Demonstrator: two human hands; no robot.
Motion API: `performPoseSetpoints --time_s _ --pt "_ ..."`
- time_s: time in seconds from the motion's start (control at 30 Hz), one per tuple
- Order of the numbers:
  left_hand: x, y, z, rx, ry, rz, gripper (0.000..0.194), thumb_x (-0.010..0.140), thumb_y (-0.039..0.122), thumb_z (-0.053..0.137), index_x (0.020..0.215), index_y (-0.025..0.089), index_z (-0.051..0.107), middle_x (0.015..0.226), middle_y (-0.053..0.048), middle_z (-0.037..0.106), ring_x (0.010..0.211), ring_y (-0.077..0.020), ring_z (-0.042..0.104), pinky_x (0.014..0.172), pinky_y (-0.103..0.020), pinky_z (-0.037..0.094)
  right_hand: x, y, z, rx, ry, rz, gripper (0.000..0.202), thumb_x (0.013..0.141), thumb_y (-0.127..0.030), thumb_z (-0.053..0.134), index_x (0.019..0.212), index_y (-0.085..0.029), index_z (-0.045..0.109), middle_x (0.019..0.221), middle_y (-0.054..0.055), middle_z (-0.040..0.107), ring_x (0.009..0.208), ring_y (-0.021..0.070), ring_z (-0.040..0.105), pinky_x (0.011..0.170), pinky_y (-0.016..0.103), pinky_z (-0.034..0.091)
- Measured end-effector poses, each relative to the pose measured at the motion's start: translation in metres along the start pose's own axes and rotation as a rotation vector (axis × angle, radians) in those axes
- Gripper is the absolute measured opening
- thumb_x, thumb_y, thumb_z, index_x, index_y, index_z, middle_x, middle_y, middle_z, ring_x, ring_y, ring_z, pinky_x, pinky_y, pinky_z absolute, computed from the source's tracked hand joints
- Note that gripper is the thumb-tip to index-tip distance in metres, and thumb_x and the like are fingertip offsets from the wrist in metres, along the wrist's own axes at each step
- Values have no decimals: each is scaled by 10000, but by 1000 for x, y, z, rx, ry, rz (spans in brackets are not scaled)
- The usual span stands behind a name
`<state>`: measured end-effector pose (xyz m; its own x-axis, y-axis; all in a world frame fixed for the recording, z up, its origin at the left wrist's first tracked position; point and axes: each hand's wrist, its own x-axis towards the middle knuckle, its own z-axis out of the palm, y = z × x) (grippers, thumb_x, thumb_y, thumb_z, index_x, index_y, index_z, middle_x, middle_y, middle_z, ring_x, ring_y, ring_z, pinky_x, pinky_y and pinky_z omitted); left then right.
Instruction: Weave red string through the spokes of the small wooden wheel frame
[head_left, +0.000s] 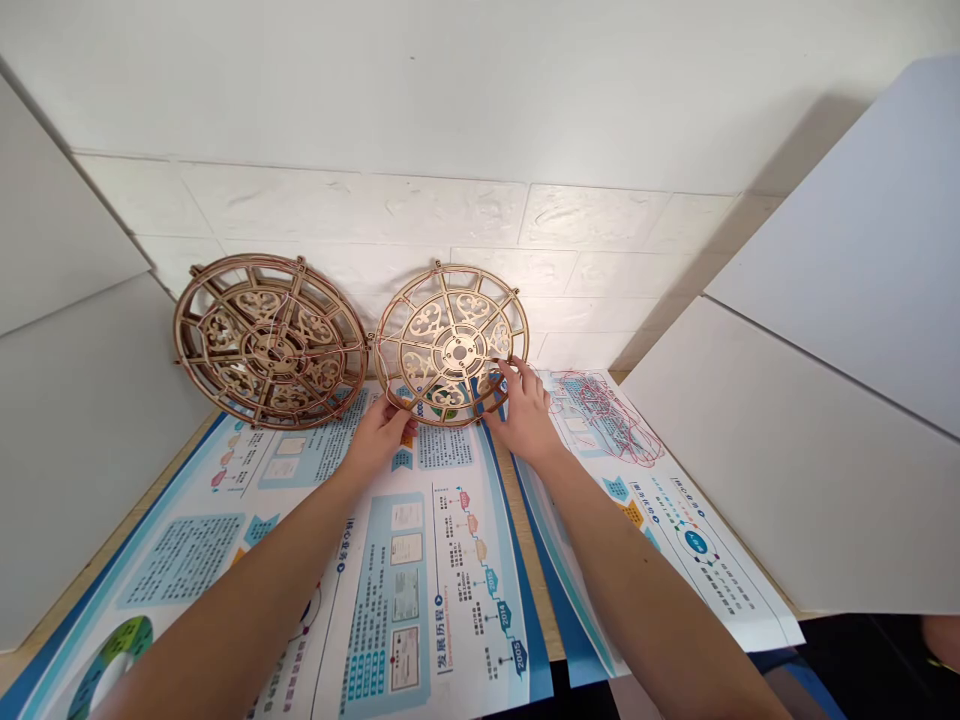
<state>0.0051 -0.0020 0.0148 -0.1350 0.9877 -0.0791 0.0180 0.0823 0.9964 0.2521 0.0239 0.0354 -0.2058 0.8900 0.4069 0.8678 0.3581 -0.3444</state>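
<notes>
A round openwork wooden wheel (459,338) with spokes and scroll cutouts stands tilted near the wall, between my hands. My left hand (381,432) pinches its lower left rim. At its lower right rim, my right hand (525,410) grips with thumb and fingers. Thin reddish wire or thread runs along parts of the rim. Just to the left leans a second, darker wooden wheel (271,342), also strung with thin reddish strands, its edge close to the first one. Neither hand touches that second wheel.
Printed posters (405,590) cover the tabletop. A loose tangle of red thread or wire (619,415) lies at the right. White brick-patterned wall (600,220) stands behind, with white panels at the left (82,430) and right (810,470).
</notes>
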Motion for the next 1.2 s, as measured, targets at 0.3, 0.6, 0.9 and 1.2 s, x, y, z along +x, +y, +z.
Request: performPoseSetpoints --time_s 0.3,0.6,0.9,1.2 --pt "-5 13 -3 -193 -130 -80 309 662 359 745 811 198 526 649 1 603 605 -158 582 563 -279 486 1 0 -1 29 -11 18 800 792 -298 604 1524 -206 293 1573 174 281 1428 380 293 1075 629 355" --pt "-7 15 -5 -206 -176 -78 326 612 322 738 813 198 513 583 34 569 556 -130 533 550 -259 450 1 2 2 49 -5 25 811 782 -300 590 1523 -193 280 1577 173 280 1429 360 306 1091 619 349" --pt "-11 19 -3 -45 -124 -16 300 595 277 730 817 191 546 678 13 574 583 -142 575 534 -267 471 1 2 2 25 -2 43 809 764 -277 574 1517 -176 298 1571 187 298 1396 371 348 1084 616 339" --pt "-15 18 -2 16 -115 25 240 668 322 713 818 188 581 677 -8 577 592 -142 551 551 -273 498 1 2 3 32 -3 61 826 758 -280 567 1525 -170 282 1564 202 300 1400 375 341 1076 625 337"
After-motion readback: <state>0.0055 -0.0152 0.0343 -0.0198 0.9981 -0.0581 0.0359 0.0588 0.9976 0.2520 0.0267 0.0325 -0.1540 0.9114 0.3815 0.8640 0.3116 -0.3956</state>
